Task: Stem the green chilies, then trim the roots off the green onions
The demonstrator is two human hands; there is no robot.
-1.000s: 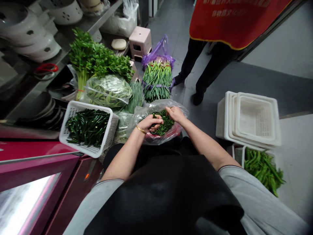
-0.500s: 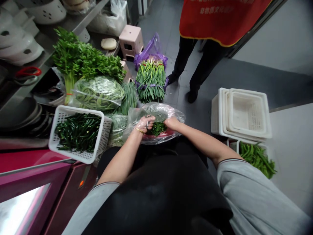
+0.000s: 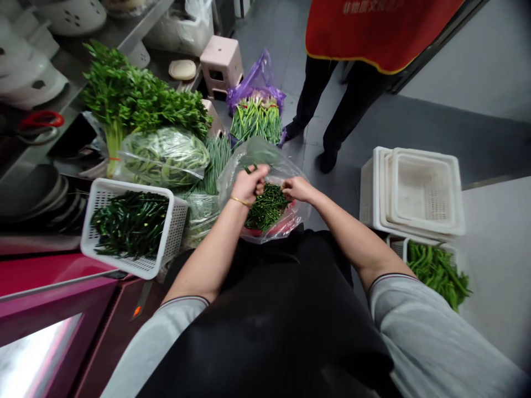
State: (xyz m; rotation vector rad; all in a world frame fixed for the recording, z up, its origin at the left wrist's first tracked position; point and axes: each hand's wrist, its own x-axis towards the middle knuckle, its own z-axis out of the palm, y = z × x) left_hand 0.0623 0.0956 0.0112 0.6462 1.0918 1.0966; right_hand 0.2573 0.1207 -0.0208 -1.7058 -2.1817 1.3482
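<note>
A clear plastic bag (image 3: 236,160) is spread open around a red container (image 3: 286,224) in front of me. Inside lie thin green vegetable pieces (image 3: 265,207). My left hand (image 3: 249,182), with a gold bracelet at the wrist, is closed above the bag's left part, and a bit of dark green shows at its fingers. At the right side of the green pieces, my right hand (image 3: 297,189) has its fingers pinched together; what they hold, if anything, is too small to name.
A white basket of dark green vegetables (image 3: 130,224) stands left. Celery (image 3: 136,99), bagged beans (image 3: 166,157) and a purple bag (image 3: 253,83) lie ahead. Stacked white baskets (image 3: 423,190) and green peppers (image 3: 437,271) are right. A person in a red apron (image 3: 373,36) stands ahead.
The bag's far side has risen and opened wider, showing more of the green pieces. My left hand has moved up and closed; my right hand has shifted slightly right and up.
</note>
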